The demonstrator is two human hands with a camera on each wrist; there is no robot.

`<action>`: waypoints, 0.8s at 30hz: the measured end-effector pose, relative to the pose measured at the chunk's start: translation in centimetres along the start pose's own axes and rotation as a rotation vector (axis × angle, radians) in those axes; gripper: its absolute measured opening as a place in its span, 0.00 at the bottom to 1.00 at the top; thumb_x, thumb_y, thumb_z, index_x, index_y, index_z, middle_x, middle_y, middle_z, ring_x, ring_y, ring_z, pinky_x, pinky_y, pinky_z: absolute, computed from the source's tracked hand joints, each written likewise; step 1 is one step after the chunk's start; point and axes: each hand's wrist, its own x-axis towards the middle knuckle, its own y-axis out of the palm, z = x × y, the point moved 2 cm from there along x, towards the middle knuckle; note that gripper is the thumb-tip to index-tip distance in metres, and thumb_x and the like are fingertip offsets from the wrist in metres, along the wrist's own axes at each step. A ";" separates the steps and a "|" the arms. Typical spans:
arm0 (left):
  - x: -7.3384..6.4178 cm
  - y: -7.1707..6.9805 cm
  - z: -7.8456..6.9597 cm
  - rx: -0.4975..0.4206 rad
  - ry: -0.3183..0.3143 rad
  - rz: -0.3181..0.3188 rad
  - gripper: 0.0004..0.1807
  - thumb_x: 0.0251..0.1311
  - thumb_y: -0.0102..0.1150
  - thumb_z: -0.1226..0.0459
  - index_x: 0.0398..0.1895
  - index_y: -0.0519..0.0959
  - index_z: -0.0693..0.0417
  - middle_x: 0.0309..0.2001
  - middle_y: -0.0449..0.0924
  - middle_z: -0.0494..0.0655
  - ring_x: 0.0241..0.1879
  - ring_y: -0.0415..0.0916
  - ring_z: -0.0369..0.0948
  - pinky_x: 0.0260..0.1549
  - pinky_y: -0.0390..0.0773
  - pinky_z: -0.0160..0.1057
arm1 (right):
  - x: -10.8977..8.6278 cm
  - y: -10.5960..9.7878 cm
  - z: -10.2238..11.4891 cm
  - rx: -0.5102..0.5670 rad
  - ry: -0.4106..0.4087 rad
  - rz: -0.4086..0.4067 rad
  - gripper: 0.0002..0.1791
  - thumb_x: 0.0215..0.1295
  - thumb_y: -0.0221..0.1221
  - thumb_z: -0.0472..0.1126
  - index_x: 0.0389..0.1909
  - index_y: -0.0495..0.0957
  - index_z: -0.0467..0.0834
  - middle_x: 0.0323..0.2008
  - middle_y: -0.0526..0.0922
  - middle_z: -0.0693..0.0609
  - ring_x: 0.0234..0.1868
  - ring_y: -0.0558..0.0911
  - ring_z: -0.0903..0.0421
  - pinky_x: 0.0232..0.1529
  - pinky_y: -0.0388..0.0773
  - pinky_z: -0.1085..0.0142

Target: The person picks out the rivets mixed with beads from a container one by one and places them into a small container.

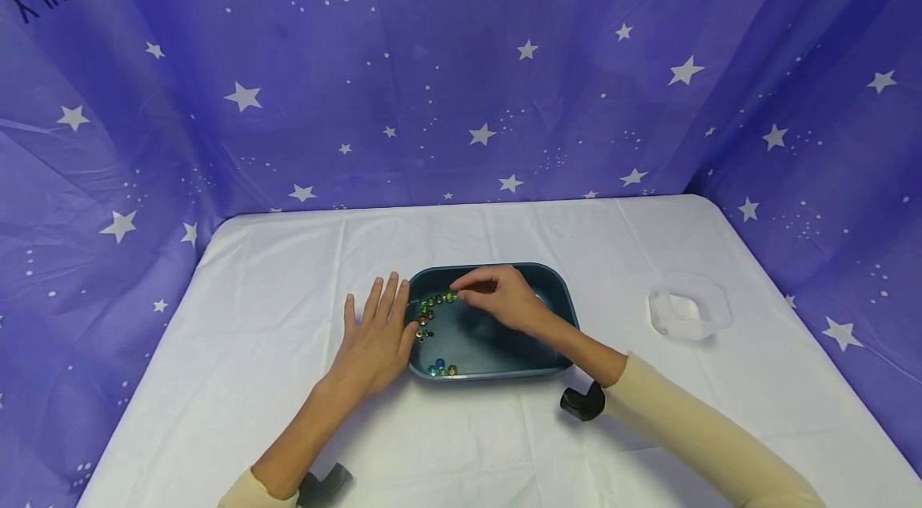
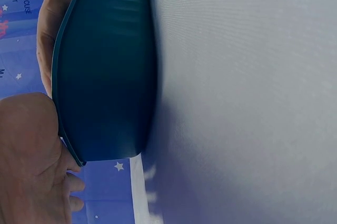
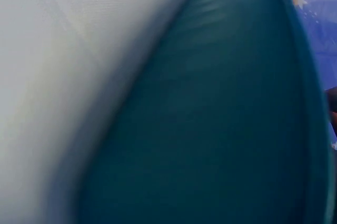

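A dark teal tray (image 1: 497,373) lies on the table with glass marbles inside. Several green and amber marbles (image 1: 426,306) form a curved row along its left side, and a few blue and yellow ones (image 1: 441,369) sit in the front left corner. My right hand (image 1: 504,300) reaches over the tray, thumb and index finger pinching at a green marble (image 1: 450,297) at the row's end. My left hand (image 1: 374,340) lies with fingers spread against the tray's left rim, its thumb on the edge. In the left wrist view, the palm (image 2: 26,155) is beside the tray wall (image 2: 105,71).
A clear plastic container (image 1: 690,308) stands on the right of the white tablecloth (image 1: 288,276). Purple curtains with stars (image 1: 461,92) hang behind and at both sides. Black wrist mounts (image 1: 583,402) stick out below the forearms, the right one close to the tray's front edge.
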 end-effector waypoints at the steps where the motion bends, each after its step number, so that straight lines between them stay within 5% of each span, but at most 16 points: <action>1: 0.0 0.0 0.0 0.000 0.001 -0.001 0.35 0.75 0.46 0.55 0.78 0.52 0.63 0.78 0.46 0.59 0.77 0.37 0.56 0.66 0.35 0.69 | -0.2 -0.3 0.4 0.000 0.012 -0.008 0.10 0.67 0.63 0.32 0.47 0.86 0.35 0.45 0.86 0.41 0.42 0.86 0.51 0.43 0.81 0.64; 19: 0.0 0.1 -0.1 -0.012 0.011 -0.024 0.35 0.75 0.47 0.55 0.78 0.53 0.64 0.78 0.47 0.60 0.77 0.39 0.57 0.66 0.36 0.69 | -4.9 -8.7 0.1 0.048 0.052 -0.192 0.13 0.67 0.64 0.34 0.49 0.84 0.31 0.46 0.85 0.37 0.44 0.85 0.53 0.44 0.80 0.68; 24: 0.0 0.2 -0.1 -0.014 0.008 -0.022 0.36 0.75 0.47 0.55 0.78 0.52 0.64 0.78 0.47 0.60 0.77 0.39 0.56 0.66 0.36 0.69 | -7.1 -11.7 -0.5 0.064 0.074 -0.291 0.14 0.67 0.63 0.31 0.49 0.82 0.27 0.44 0.87 0.49 0.42 0.85 0.57 0.44 0.81 0.68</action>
